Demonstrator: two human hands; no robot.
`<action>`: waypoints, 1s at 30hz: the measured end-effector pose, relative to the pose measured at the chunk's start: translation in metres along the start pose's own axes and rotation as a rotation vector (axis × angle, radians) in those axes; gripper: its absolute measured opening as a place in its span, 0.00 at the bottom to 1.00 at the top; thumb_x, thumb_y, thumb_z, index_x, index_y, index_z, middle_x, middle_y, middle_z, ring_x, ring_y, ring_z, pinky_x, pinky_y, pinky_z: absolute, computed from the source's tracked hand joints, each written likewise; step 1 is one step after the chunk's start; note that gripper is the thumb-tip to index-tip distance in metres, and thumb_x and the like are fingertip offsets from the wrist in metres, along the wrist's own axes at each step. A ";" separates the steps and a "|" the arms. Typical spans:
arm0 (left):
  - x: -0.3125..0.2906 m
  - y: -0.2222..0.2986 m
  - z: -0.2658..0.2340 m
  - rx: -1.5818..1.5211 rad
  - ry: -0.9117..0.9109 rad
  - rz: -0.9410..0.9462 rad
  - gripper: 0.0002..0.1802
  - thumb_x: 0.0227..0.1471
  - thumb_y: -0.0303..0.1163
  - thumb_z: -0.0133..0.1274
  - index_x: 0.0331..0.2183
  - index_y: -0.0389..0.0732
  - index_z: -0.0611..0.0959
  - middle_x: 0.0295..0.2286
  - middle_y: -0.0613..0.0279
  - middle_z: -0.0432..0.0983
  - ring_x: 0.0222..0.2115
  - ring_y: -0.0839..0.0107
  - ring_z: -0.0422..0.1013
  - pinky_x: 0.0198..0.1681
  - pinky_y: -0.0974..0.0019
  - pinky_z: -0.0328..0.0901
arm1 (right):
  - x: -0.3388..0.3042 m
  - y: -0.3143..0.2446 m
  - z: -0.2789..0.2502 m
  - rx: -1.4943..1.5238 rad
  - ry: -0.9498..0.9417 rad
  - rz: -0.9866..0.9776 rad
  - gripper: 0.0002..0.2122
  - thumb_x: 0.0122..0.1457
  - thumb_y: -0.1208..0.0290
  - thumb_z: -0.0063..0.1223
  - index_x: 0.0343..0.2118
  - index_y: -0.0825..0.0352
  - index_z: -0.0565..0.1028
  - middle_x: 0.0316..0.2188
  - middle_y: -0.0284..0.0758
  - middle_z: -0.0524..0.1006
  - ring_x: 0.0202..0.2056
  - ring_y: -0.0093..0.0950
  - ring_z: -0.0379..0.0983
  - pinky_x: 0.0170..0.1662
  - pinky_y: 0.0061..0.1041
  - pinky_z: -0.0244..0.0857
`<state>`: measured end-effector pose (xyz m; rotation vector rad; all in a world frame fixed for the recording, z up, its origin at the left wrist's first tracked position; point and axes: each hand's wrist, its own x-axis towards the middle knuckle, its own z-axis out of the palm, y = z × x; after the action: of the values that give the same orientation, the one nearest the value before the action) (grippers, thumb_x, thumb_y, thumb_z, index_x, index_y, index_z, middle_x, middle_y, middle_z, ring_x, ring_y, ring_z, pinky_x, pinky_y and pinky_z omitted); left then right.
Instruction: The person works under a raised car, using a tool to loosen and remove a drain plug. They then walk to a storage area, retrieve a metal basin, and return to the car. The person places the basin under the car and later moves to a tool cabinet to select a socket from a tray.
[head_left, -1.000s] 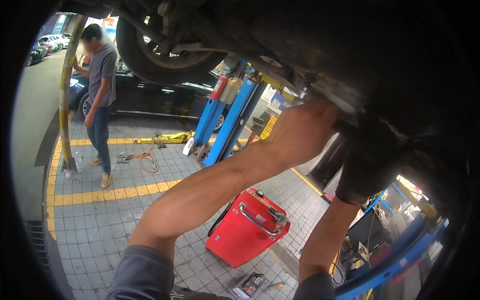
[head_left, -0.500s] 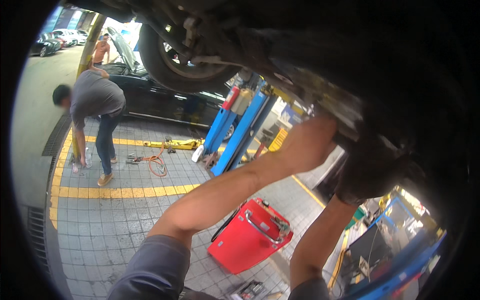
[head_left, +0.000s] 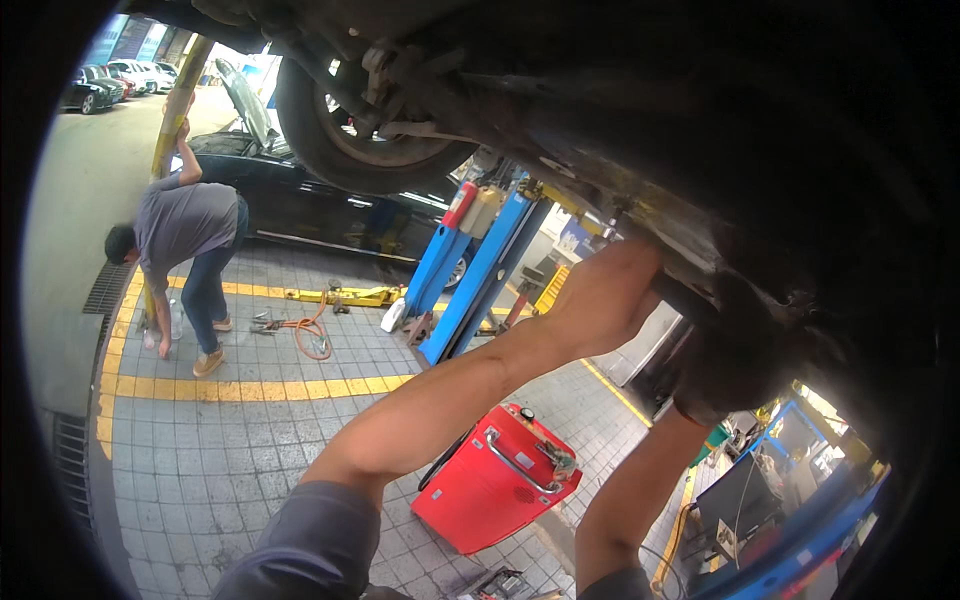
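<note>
The dark underbody of a raised car (head_left: 600, 110) hangs overhead, with a wheel (head_left: 345, 150) at its left. My left hand (head_left: 612, 290) reaches up to it, fingers curled and closed near a small metal shaft (head_left: 617, 218). Beside that hand a dark, rounded tool-like thing (head_left: 685, 293) stretches toward my right hand (head_left: 730, 365). The right hand is a dark shape, in shade or gloved, and looks closed against that thing. Its fingers cannot be told apart, and what either hand grips is mostly hidden.
Below my arms stands a red wheeled cabinet (head_left: 495, 480). A blue lift post (head_left: 490, 275) rises ahead, with a yellow jack (head_left: 365, 296) and orange hose (head_left: 315, 335) on the tiled floor. At left a person (head_left: 190, 225) bends by a yellow pole (head_left: 175, 110); a black car (head_left: 310, 205) stands behind.
Both hands stay nearly in place under the car; my view shifts slightly. The bending person now has a raised hand on the pole. Another person in orange behind is no longer clearly seen.
</note>
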<state>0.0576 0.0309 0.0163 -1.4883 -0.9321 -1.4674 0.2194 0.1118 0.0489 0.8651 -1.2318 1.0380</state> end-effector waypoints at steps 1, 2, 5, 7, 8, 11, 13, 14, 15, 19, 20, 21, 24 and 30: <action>-0.001 0.001 0.001 -0.020 -0.001 -0.040 0.14 0.46 0.27 0.56 0.36 0.34 0.73 0.33 0.48 0.72 0.37 0.47 0.69 0.38 0.49 0.66 | 0.006 -0.020 -0.002 0.221 0.127 -0.028 0.32 0.66 0.46 0.28 0.47 0.76 0.72 0.34 0.55 0.78 0.38 0.44 0.77 0.48 0.43 0.69; -0.002 0.002 0.002 -0.025 -0.008 -0.052 0.14 0.46 0.27 0.56 0.36 0.34 0.74 0.33 0.48 0.72 0.37 0.47 0.69 0.39 0.49 0.66 | 0.010 -0.036 0.000 0.385 0.222 -0.030 0.31 0.66 0.46 0.32 0.45 0.76 0.73 0.37 0.53 0.79 0.39 0.42 0.77 0.49 0.41 0.68; 0.000 0.002 -0.003 -0.030 -0.009 -0.062 0.14 0.45 0.27 0.55 0.36 0.35 0.74 0.33 0.49 0.72 0.38 0.47 0.70 0.39 0.50 0.67 | 0.010 -0.039 0.027 0.532 0.215 -0.128 0.25 0.64 0.50 0.39 0.48 0.69 0.73 0.36 0.45 0.80 0.35 0.34 0.77 0.43 0.33 0.70; 0.002 0.001 -0.005 0.000 -0.040 -0.075 0.15 0.45 0.27 0.55 0.38 0.36 0.74 0.33 0.49 0.72 0.39 0.47 0.70 0.40 0.50 0.67 | 0.008 0.022 0.049 0.627 -0.101 -0.167 0.22 0.64 0.53 0.44 0.51 0.65 0.74 0.36 0.40 0.80 0.33 0.28 0.77 0.39 0.28 0.70; 0.002 0.000 -0.005 -0.007 -0.102 -0.107 0.17 0.44 0.26 0.55 0.39 0.35 0.75 0.35 0.47 0.73 0.40 0.47 0.70 0.41 0.51 0.67 | 0.008 0.029 0.052 0.757 -0.180 -0.138 0.20 0.63 0.54 0.46 0.52 0.63 0.74 0.35 0.38 0.81 0.31 0.25 0.77 0.37 0.25 0.71; -0.002 0.004 -0.002 0.033 -0.041 -0.120 0.17 0.44 0.26 0.55 0.40 0.34 0.75 0.36 0.46 0.73 0.40 0.46 0.69 0.41 0.51 0.67 | 0.001 0.024 0.037 0.303 -0.300 0.164 0.33 0.66 0.44 0.29 0.37 0.77 0.75 0.34 0.52 0.79 0.32 0.40 0.77 0.36 0.32 0.73; -0.003 0.002 0.000 0.042 -0.037 -0.056 0.15 0.44 0.25 0.55 0.38 0.34 0.75 0.35 0.48 0.71 0.38 0.47 0.69 0.40 0.51 0.66 | -0.002 0.007 0.024 0.102 -0.193 0.080 0.40 0.66 0.40 0.21 0.34 0.81 0.76 0.34 0.57 0.78 0.30 0.44 0.77 0.35 0.34 0.74; -0.002 0.000 0.000 0.035 -0.007 -0.028 0.15 0.45 0.25 0.55 0.38 0.34 0.75 0.35 0.48 0.72 0.38 0.48 0.69 0.40 0.52 0.66 | 0.000 0.000 0.019 -0.044 -0.139 0.046 0.42 0.65 0.39 0.19 0.31 0.81 0.76 0.32 0.56 0.78 0.30 0.45 0.77 0.35 0.35 0.73; -0.004 0.001 0.001 0.010 0.040 -0.017 0.14 0.46 0.25 0.56 0.37 0.34 0.75 0.35 0.49 0.72 0.38 0.49 0.70 0.39 0.52 0.66 | 0.003 -0.007 0.017 -0.062 -0.038 0.008 0.43 0.65 0.39 0.16 0.29 0.81 0.77 0.29 0.56 0.78 0.29 0.46 0.76 0.35 0.36 0.73; -0.004 -0.002 -0.006 -0.036 -0.048 -0.067 0.14 0.48 0.26 0.56 0.39 0.35 0.75 0.36 0.50 0.72 0.39 0.51 0.70 0.39 0.54 0.67 | 0.019 -0.013 0.033 -0.179 -0.426 -0.131 0.41 0.67 0.43 0.18 0.22 0.77 0.78 0.22 0.53 0.78 0.28 0.45 0.76 0.38 0.40 0.71; -0.007 -0.002 -0.006 -0.056 -0.061 -0.096 0.15 0.48 0.26 0.56 0.40 0.36 0.75 0.36 0.50 0.73 0.39 0.51 0.70 0.39 0.55 0.68 | 0.018 -0.005 0.039 -0.187 -0.464 -0.094 0.39 0.67 0.45 0.20 0.20 0.77 0.78 0.21 0.51 0.77 0.27 0.44 0.76 0.37 0.40 0.71; -0.009 -0.003 -0.008 -0.079 -0.055 -0.117 0.15 0.48 0.26 0.56 0.40 0.36 0.75 0.36 0.50 0.73 0.39 0.51 0.71 0.40 0.55 0.68 | 0.021 0.001 0.045 -0.180 -0.593 -0.111 0.35 0.67 0.49 0.25 0.19 0.76 0.77 0.19 0.49 0.77 0.25 0.43 0.75 0.34 0.38 0.71; -0.022 -0.006 -0.008 -0.082 0.139 -0.121 0.18 0.51 0.28 0.58 0.44 0.38 0.73 0.41 0.52 0.71 0.37 0.54 0.72 0.39 0.59 0.70 | 0.026 0.018 0.054 -0.166 -0.807 -0.164 0.27 0.64 0.59 0.37 0.14 0.74 0.75 0.15 0.44 0.75 0.18 0.39 0.72 0.25 0.36 0.70; -0.018 -0.026 0.012 -1.103 0.235 -0.925 0.30 0.65 0.55 0.37 0.48 0.34 0.70 0.41 0.53 0.71 0.33 0.69 0.73 0.38 0.65 0.71 | 0.019 0.025 0.047 0.043 -0.671 -0.073 0.28 0.68 0.43 0.21 0.23 0.59 0.67 0.14 0.32 0.62 0.13 0.31 0.60 0.19 0.37 0.61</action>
<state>0.0370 0.0524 0.0002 -1.5535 -0.6798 -3.1049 0.1810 0.0786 0.0737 1.3439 -1.7172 0.7314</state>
